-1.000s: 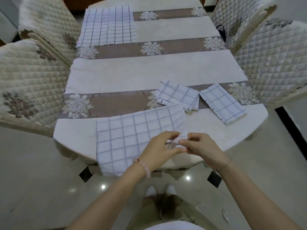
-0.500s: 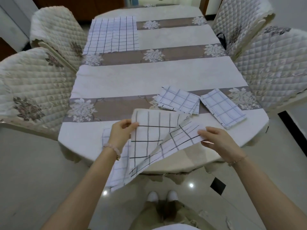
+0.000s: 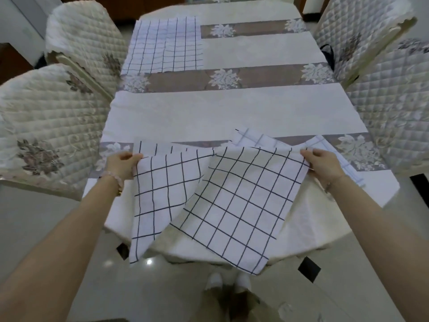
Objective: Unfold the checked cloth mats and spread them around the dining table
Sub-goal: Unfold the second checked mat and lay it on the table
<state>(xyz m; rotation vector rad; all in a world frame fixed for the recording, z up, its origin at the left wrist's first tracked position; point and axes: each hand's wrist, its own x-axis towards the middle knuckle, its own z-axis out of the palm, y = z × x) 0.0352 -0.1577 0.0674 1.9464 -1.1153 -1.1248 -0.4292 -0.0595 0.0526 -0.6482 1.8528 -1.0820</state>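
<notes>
Long dining table (image 3: pixel 232 112) under a cream tablecloth with brown bands and pale woven flower motifs. Puffy quilted chair covers (image 3: pixel 46 117) crowd in on both sides, and there's a glossy tiled floor (image 3: pixel 46 228) below. The white cloth mat (image 3: pixel 232 194), thin woven fabric with a dark grid of squares, is lifted over the near edge of the table and only partly opened. It hangs as two panels, a narrower left one and a wider right one, with a soft fold dipping between them. Both bottom ends dangle past the table rim. The left hand (image 3: pixel 124 165) pinches the top left corner with its fingers curled over the hem, and the right hand (image 3: pixel 322 165) does the same on the top right corner. So the hands are well apart with the cloth slung between them. There's a pink bead bracelet (image 3: pixel 111 180) on the left wrist. Just behind the lifted cloth, a folded mat (image 3: pixel 255 138) and a second folded mat (image 3: pixel 321 141) lie on the near brown band, mostly hidden. Way up at the far left of the table, a spread mat (image 3: pixel 162 43) lies flat and rectangular, same grid pattern. White shoes (image 3: pixel 216 280) peek out at the bottom.
</notes>
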